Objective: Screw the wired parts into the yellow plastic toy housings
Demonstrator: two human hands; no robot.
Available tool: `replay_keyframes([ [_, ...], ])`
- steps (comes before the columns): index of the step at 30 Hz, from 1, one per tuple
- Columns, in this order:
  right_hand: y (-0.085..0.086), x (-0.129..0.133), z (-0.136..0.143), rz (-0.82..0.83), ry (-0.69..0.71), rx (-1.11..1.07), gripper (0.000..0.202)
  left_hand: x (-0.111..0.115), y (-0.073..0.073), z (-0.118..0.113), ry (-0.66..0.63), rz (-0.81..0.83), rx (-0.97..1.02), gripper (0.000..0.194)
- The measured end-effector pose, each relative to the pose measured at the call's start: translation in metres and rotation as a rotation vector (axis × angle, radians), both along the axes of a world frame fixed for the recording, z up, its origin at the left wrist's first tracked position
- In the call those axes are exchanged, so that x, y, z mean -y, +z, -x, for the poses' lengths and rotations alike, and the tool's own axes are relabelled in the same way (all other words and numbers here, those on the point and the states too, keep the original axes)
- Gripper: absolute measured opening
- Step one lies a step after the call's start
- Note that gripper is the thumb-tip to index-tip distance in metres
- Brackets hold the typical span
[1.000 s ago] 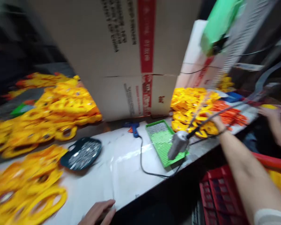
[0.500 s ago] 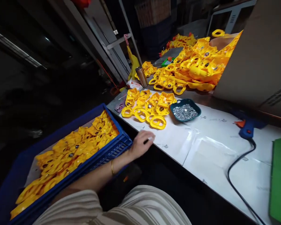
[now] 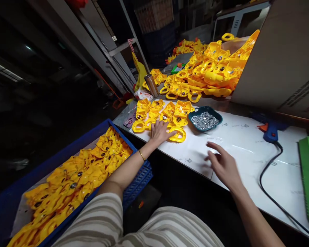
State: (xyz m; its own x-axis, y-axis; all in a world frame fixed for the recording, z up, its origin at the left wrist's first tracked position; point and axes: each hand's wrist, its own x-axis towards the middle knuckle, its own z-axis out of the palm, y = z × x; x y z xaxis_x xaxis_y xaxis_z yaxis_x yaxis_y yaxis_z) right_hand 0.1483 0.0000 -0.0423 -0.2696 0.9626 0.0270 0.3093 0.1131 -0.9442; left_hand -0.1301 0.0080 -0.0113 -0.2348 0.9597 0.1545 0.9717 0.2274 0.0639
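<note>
My left hand, with a gold bangle at its wrist, reaches over the looped handles of several yellow plastic shell halves on the white table. Its fingers are spread and come against the handles; no grip on one shows. My right hand hovers above the table's front part, fingers apart and holding nothing. A dark teal tray of small shiny metal pieces, probably screws, stands just right of the shells. Several shells have round metallic parts inside.
A blue crate on my left holds many yellow shells. A larger heap of yellow shells lies behind the table, by a cardboard sheet. A blue glue gun with a black cord and a green basket are at right.
My left hand has moved from the table's front edge up and forward onto the yellow handles, its fingers spreading. My right hand has come into view from the lower right.
</note>
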Motion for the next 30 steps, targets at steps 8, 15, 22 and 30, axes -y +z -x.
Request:
replay_keyframes([
  [8, -0.006, -0.056, 0.121, -0.078, 0.158, 0.252, 0.039, -0.01, -0.012, 0.011, -0.049, -0.119, 0.369, 0.061],
  [15, -0.006, -0.051, 0.133, -0.124, 0.153, 0.197, 0.036, -0.008, -0.017, 0.01, -0.082, -0.358, 0.589, 0.039],
  [22, 0.015, -0.007, 0.084, -0.283, 0.136, 0.088, 0.039, 0.04, -0.008, -0.042, -0.049, -0.682, 0.984, 0.04],
  [30, 0.003, 0.061, -0.078, -0.203, -0.266, 0.355, 0.034, 0.066, -0.024, -0.151, -0.078, -0.235, 1.366, 0.038],
])
